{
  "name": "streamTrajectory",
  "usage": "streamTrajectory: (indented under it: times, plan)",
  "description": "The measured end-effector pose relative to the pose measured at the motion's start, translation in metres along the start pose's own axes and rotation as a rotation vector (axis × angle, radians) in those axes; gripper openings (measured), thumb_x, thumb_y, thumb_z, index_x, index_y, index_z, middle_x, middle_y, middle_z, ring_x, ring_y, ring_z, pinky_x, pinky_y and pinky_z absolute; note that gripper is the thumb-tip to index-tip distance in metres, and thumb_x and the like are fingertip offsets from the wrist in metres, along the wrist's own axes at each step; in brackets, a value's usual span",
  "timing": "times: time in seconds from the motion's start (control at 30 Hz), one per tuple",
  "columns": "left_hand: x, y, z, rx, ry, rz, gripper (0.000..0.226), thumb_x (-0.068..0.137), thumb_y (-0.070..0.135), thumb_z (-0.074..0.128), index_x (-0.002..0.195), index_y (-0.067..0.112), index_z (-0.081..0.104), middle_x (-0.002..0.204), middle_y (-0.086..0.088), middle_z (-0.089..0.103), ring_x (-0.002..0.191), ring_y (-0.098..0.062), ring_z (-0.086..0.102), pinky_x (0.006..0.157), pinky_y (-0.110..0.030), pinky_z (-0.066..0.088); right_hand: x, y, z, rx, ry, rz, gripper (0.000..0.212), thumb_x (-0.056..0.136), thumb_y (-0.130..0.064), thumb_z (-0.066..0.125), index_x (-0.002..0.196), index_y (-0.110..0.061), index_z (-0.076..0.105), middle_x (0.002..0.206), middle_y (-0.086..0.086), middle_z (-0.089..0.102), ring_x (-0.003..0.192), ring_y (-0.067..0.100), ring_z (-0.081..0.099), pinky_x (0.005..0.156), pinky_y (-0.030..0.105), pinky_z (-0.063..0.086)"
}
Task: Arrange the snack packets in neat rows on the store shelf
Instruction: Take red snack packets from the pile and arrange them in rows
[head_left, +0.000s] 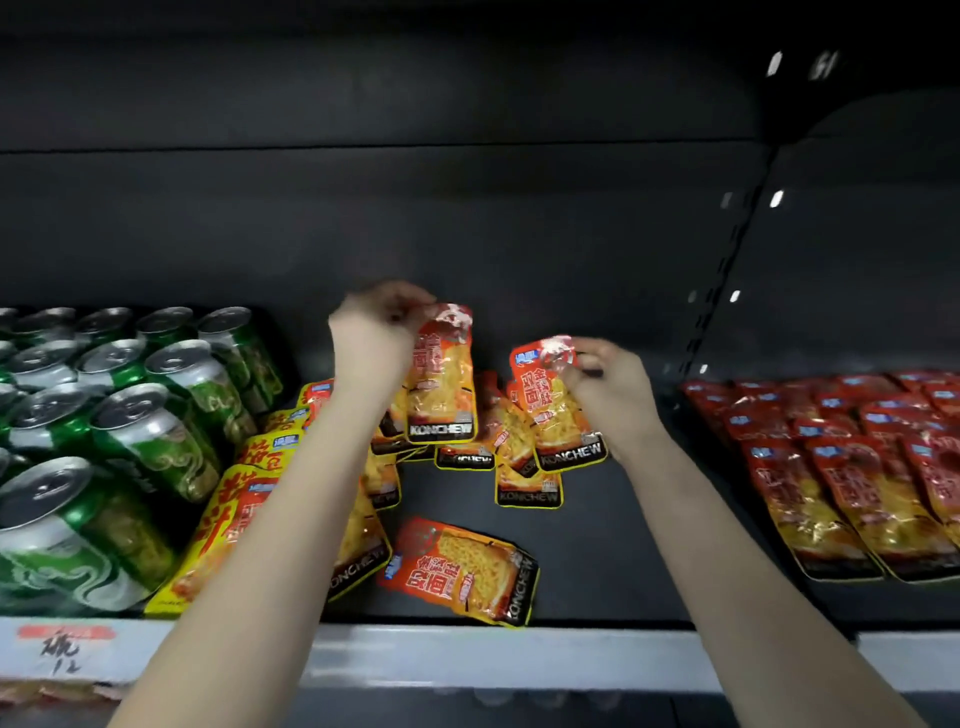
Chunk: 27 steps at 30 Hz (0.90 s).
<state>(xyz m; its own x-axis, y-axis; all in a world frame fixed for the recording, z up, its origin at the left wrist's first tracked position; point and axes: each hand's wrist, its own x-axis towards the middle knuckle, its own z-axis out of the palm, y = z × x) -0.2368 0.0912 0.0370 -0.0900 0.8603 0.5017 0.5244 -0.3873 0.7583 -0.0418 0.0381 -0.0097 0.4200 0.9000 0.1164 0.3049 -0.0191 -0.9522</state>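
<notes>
Landmark: the block of green metal drink cans (119, 415) stood at the left end of the dark store shelf (597, 545).
Left hand: the left hand (382, 317) pinched the top seal of an orange-and-yellow foil snack packet (441, 384), which hung upright just right of the cans.
Right hand: the right hand (597, 374), well apart from the left, pinched the top corner of a second tilted orange foil packet (558, 415), further right of the cans.
Loose pile: a heap of overlapping orange packets (527, 488) lay between the two held ones, right of the cans.
Stray: one orange packet lying sideways (462, 569) sat right of the cans, near the shelf front.
Started row: yellow-edged packets (249, 499) lay touching the cans.
Finished rows: red packets in tidy overlapped lines (831, 467) lay far right of the cans.
Doing it well: each held packet probably needed laying label-up, brand strip forward, overlapping the row beside the cans.
Care: gripping only the seal likely let packets swing, so lowering them flat seemed wiser than dropping them.
</notes>
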Motion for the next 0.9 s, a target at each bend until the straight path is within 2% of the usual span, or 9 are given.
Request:
streamTrajectory:
  times: [0.2,0.3,0.4,0.53,0.63,0.7,0.73,0.8,0.9]
  plan:
    - [-0.03,0.046,0.069,-0.128,-0.146,-0.025,0.013,0.081,0.013,0.07,0.094,0.009,0.07,0.085,0.006,0.065,0.08,-0.006,0.06,0.065,0.001,0.038,0.005,0.009,-0.072,0.028,0.056,0.003,0.026,0.087,-0.015,0.064,0.111,-0.012,0.055,0.093,0.003,0.07,0.087,0.018,0.067,0.079,0.039,0.057]
    - [-0.046,0.07,0.113,-0.214,-0.256,-0.059,0.014,0.083,0.013,0.068,0.097,0.013,0.069,0.088,0.003,0.067,0.081,-0.013,0.062,0.072,-0.02,0.047,0.004,0.02,-0.127,-0.025,0.092,-0.005,0.018,0.089,-0.013,0.061,0.105,-0.014,0.053,0.078,-0.006,0.065,0.065,0.009,0.06,0.057,0.021,0.049]
    - [-0.065,0.102,0.161,-0.284,-0.385,-0.086,0.021,0.088,0.014,0.063,0.107,0.014,0.069,0.099,-0.004,0.07,0.094,-0.019,0.064,0.084,-0.031,0.05,0.004,0.035,-0.184,-0.085,0.137,-0.001,0.016,0.091,-0.011,0.058,0.107,-0.014,0.055,0.074,-0.002,0.063,0.05,0.003,0.049,0.04,0.016,0.038]
    - [-0.094,0.151,0.221,-0.336,-0.493,-0.057,0.019,0.091,0.012,0.057,0.105,0.015,0.07,0.097,0.0,0.068,0.093,-0.016,0.062,0.084,-0.029,0.05,0.0,0.051,-0.26,-0.124,0.216,-0.007,0.009,0.092,-0.011,0.056,0.096,-0.019,0.06,0.076,0.004,0.065,0.065,0.017,0.057,0.054,0.027,0.045]
    - [-0.115,0.186,0.264,-0.319,-0.568,-0.031,0.017,0.091,0.015,0.057,0.097,0.02,0.072,0.096,-0.003,0.071,0.084,-0.016,0.062,0.081,-0.032,0.051,-0.004,0.068,-0.316,-0.147,0.287,-0.023,0.027,0.09,-0.006,0.054,0.068,-0.021,0.055,0.054,-0.007,0.055,0.045,0.001,0.046,0.047,0.022,0.035]
    - [-0.129,0.209,0.292,-0.312,-0.622,-0.035,0.018,0.092,0.014,0.055,0.091,0.022,0.071,0.095,-0.007,0.071,0.077,-0.016,0.061,0.076,-0.034,0.052,-0.004,0.082,-0.352,-0.156,0.329,0.003,0.018,0.089,-0.007,0.055,0.075,-0.016,0.06,0.059,-0.008,0.058,0.048,-0.002,0.049,0.048,0.02,0.035]
    - [-0.137,0.221,0.306,-0.327,-0.651,-0.053,0.019,0.093,0.013,0.053,0.088,0.024,0.069,0.095,-0.009,0.07,0.073,-0.017,0.061,0.073,-0.033,0.053,-0.002,0.09,-0.369,-0.142,0.356,0.019,0.009,0.088,-0.009,0.056,0.086,-0.013,0.063,0.072,-0.003,0.065,0.062,0.003,0.058,0.054,0.02,0.04]
    - [-0.151,0.244,0.334,-0.361,-0.701,-0.095,0.018,0.094,0.011,0.05,0.091,0.019,0.067,0.096,-0.011,0.068,0.076,-0.02,0.064,0.07,-0.035,0.055,0.001,0.105,-0.402,-0.093,0.412,0.052,0.016,0.087,-0.011,0.058,0.103,-0.01,0.062,0.093,0.002,0.068,0.083,0.013,0.059,0.069,0.023,0.043]
    - [-0.171,0.277,0.371,-0.359,-0.736,-0.108,0.017,0.095,0.008,0.048,0.1,0.011,0.064,0.09,-0.006,0.064,0.074,-0.018,0.061,0.063,-0.03,0.054,0.004,0.121,-0.445,-0.122,0.441,0.068,0.017,0.086,-0.013,0.058,0.102,-0.018,0.059,0.093,0.001,0.064,0.075,0.012,0.051,0.066,0.024,0.04]
